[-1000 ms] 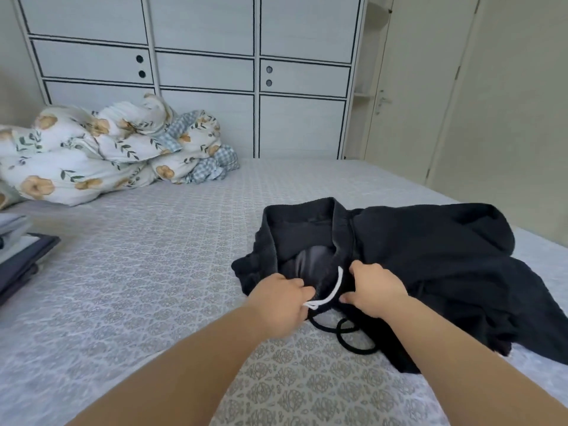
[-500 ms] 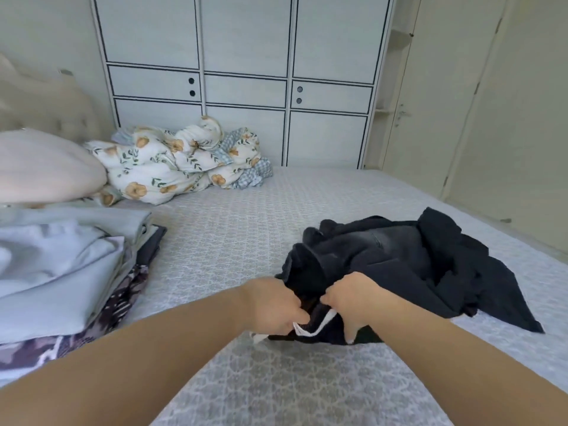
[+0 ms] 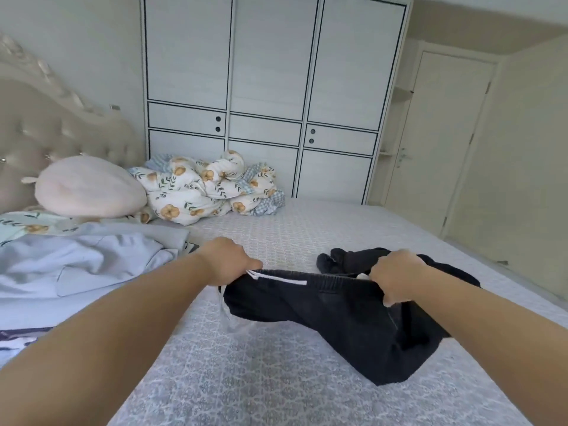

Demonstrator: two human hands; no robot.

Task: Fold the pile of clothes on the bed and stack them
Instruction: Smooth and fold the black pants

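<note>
Two hands hold one dark garment, black trousers [image 3: 322, 305], by the elastic waistband, stretched taut between them above the bed [image 3: 276, 379]. Head view only. Left hand [image 3: 226, 261] grips the waistband's left end, fingers curled under the cloth; a white drawcord [image 3: 278, 278] lies along the band just beside that hand. Right hand [image 3: 396, 278] clenches the waistband's right end, knuckles up, thumb tucked into the fabric. Trouser body hangs down from the band and drapes onto the bed below the right forearm; the legs trail behind the right hand, bunched, and their far end is partly hidden, so I cannot tell how they lie. Left of the trousers, on the bed: stack of pale blue clothes [image 3: 76, 265], a dark patterned piece showing under its near edge. Beyond the trousers, toward the headboard [image 3: 46, 127]: pink pillow [image 3: 89, 187], touching a crumpled floral quilt [image 3: 209, 187]. Behind the quilt stands a white wardrobe [image 3: 270, 87]. Right of the wardrobe, a closed door [image 3: 436, 142].
</note>
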